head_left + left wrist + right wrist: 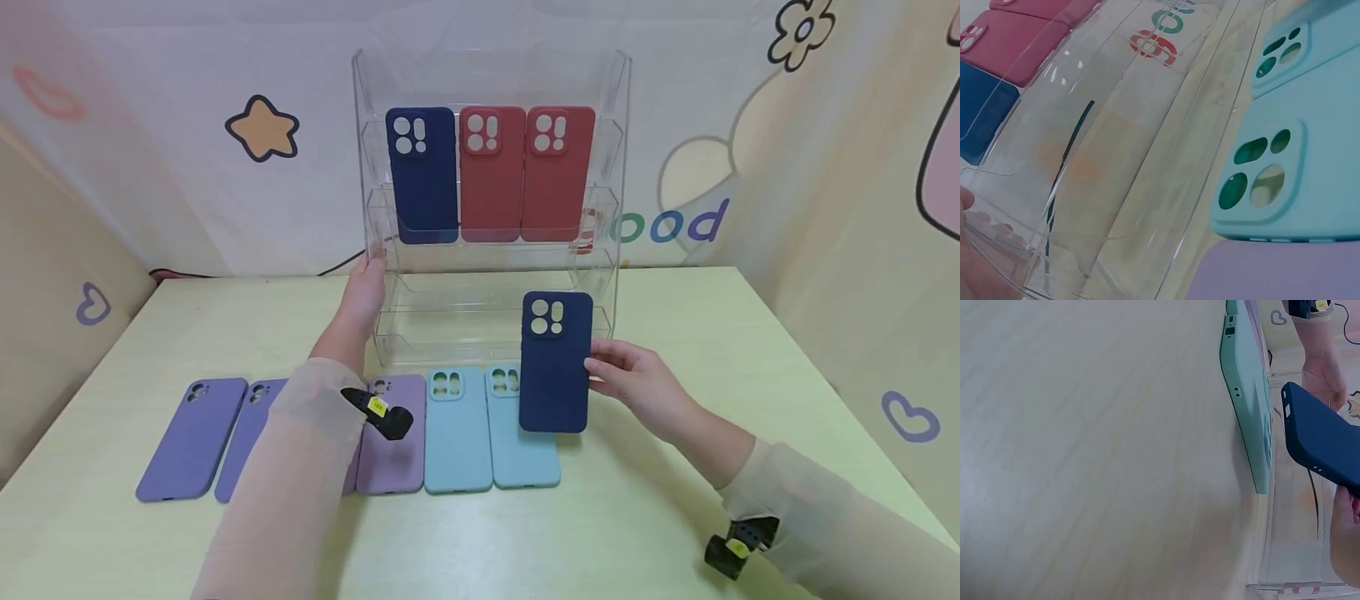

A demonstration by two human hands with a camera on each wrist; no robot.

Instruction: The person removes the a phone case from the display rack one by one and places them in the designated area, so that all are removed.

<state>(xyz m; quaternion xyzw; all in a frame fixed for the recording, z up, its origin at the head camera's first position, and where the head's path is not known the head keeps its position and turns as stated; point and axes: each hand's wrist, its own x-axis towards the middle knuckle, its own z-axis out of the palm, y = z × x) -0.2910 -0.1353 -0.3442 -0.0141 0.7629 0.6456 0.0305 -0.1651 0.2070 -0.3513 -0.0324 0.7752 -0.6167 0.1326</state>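
Observation:
My right hand [633, 379] pinches a navy phone case [556, 392] by its right edge, thumb in front. The case is upright, its camera cutouts at the top left, and overlaps a light blue case in the head view. In the right wrist view the navy case [1325, 437] is above the table. My left hand [363, 292] grips the left side of a clear tiered display rack [491, 296]; some fingers [991, 265] show through the plastic. On an upper tier stand another navy case [425, 183] and two red cases [491, 183], side by side.
Two light blue cases [457, 442] lie in front of the rack, with a lilac case [392, 450] on their left. Farther left are two violet-blue cases [191, 442], one partly behind my left sleeve. A printed curtain [300, 50] hangs behind, with a dark cable at the table's back edge.

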